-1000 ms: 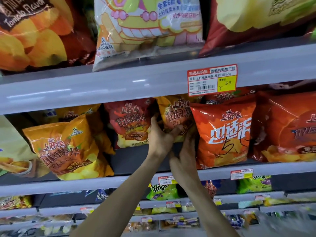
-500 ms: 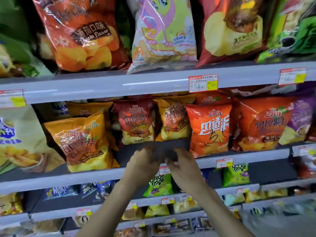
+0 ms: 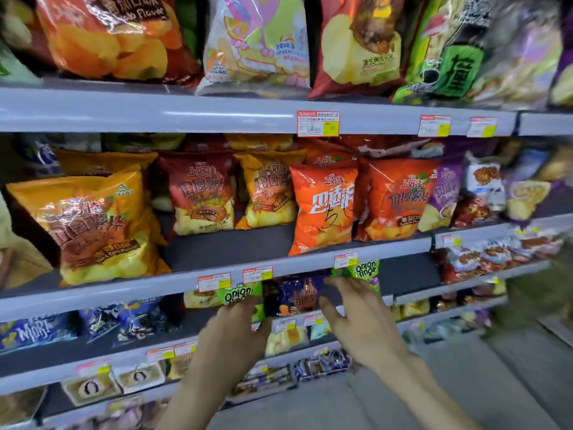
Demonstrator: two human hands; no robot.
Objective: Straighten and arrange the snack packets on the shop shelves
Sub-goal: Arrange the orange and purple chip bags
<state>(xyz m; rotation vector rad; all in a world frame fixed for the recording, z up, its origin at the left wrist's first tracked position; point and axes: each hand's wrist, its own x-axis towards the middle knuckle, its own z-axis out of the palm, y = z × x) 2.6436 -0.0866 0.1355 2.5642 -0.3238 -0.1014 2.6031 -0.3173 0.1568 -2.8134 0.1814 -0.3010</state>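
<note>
My left hand (image 3: 234, 335) reaches up to the lower edge of a green onion rings packet (image 3: 238, 294) on the third shelf; its fingers touch the packet, and a grip is not clear. My right hand (image 3: 361, 325) is beside it with fingers spread, holding nothing, just right of a dark blue packet (image 3: 297, 295). A second green onion rings packet (image 3: 366, 270) stands above my right fingers. On the shelf above stand a dark red chip packet (image 3: 198, 193), a yellow-orange one (image 3: 268, 190) and a bright orange one (image 3: 322, 206).
A large yellow packet (image 3: 93, 228) leans at the left of the middle shelf. Price tags (image 3: 317, 123) hang on the grey shelf edges (image 3: 155, 111). Big bags fill the top shelf. Lower shelves with small packets (image 3: 90, 387) and the grey floor (image 3: 465, 383) lie below.
Both hands have let go of the yellow-orange packet on the middle shelf and dropped to the shelf below. The view has pulled back and shifted right.
</note>
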